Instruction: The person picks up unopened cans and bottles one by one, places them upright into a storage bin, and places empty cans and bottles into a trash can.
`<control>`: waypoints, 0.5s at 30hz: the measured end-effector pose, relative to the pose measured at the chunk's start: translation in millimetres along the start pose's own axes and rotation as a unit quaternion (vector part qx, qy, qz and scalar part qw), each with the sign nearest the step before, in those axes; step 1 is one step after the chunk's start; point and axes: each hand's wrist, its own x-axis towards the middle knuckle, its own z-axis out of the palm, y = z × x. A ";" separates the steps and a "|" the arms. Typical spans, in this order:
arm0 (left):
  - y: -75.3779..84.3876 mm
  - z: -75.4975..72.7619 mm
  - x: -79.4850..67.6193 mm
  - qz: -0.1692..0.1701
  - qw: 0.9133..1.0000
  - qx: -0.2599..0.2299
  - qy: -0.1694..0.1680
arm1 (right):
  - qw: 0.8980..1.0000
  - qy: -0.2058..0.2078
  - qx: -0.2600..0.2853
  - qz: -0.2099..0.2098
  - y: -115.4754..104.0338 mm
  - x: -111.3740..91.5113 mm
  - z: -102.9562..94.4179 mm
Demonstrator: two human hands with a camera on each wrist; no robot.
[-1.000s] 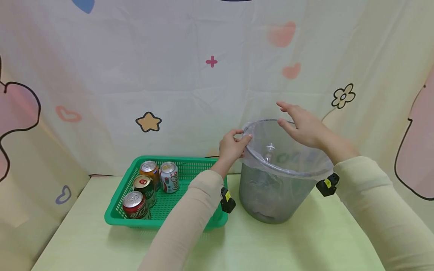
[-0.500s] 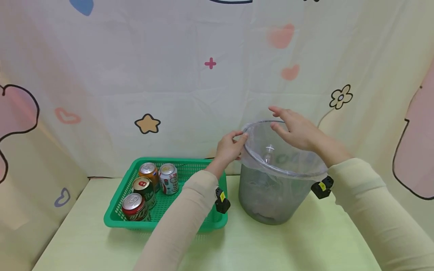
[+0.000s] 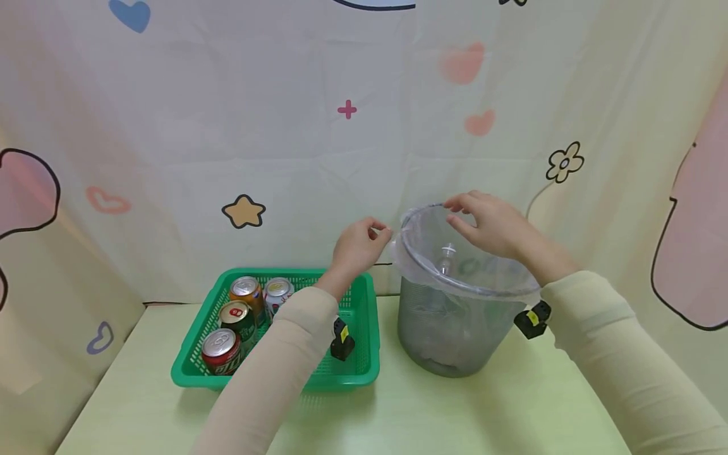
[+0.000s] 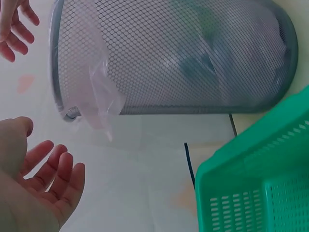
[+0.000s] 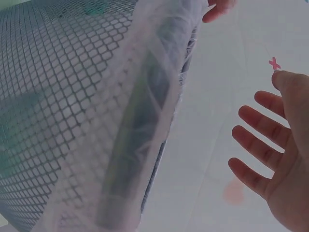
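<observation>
In the head view my left hand (image 3: pixel 358 245) hovers just left of the mesh wastebasket's rim, its fingers loosely bent and holding nothing. The left wrist view shows a gap between that hand (image 4: pixel 48 179) and the rim. My right hand (image 3: pixel 491 224) is above the wastebasket's mouth, fingers spread and relaxed, with nothing in it. The grey mesh wastebasket (image 3: pixel 438 341) stands upright on the table. A thin clear bin liner (image 3: pixel 415 262) is folded over its rim. Inside lies a clear plastic bottle (image 3: pixel 447 258), partly veiled by the liner.
Left of the wastebasket sits a green plastic basket (image 3: pixel 372 341) on the pale green table (image 3: pixel 443 417). Several drink cans, including a red can (image 3: pixel 222 351) and an orange can (image 3: pixel 248 292), stand at its left end. A patterned cloth (image 3: pixel 284 126) hangs behind.
My left hand has let go of the liner at the rim and moved left. The right hand has shifted slightly left and down over the wastebasket.
</observation>
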 end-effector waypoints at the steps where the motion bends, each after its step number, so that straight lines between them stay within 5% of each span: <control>1: -0.8 -2.8 -1.1 0.003 1.000 0.009 -0.002 | 1.000 -0.002 -0.001 0.000 -1.0 0.3 0.1; 15: -16.7 -30.6 -18.2 0.022 0.991 0.121 -0.046 | 1.000 0.007 -0.014 -0.018 -24.1 0.9 6.6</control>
